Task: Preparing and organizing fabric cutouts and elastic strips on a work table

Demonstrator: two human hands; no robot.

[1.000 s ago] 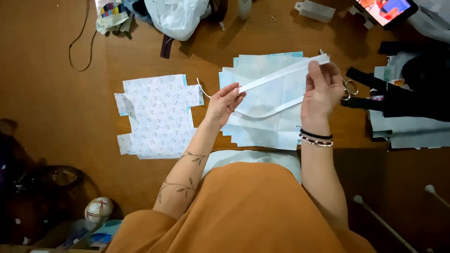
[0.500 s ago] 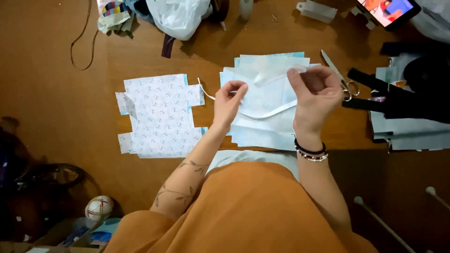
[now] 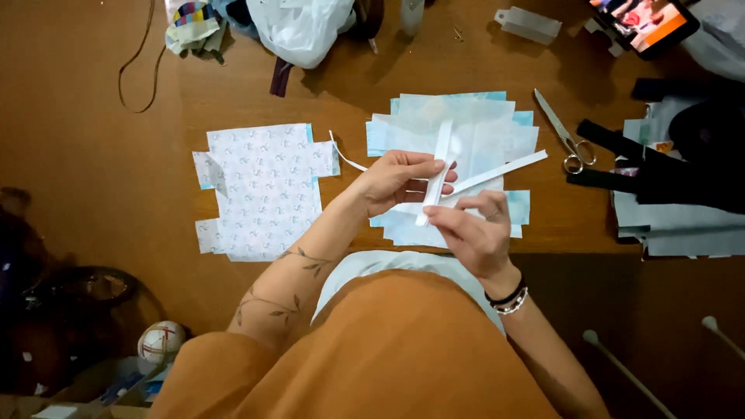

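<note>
Both hands, left [image 3: 400,182] and right [image 3: 469,229], pinch a white strip [image 3: 436,167] between them, above pale-blue fabric pieces [image 3: 481,132]

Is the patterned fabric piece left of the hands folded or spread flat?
Spread flat. The patterned fabric piece lies in one layer on the table, its notched outline showing all round; only a small flap at its left edge is turned over. Neither hand touches it.

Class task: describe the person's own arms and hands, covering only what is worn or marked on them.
Both arms are bare, with no sleeves. The left forearm carries a dark leafy vine tattoo. The right wrist wears a black band and a beaded bracelet. The right hand seems to have a ring.
</note>
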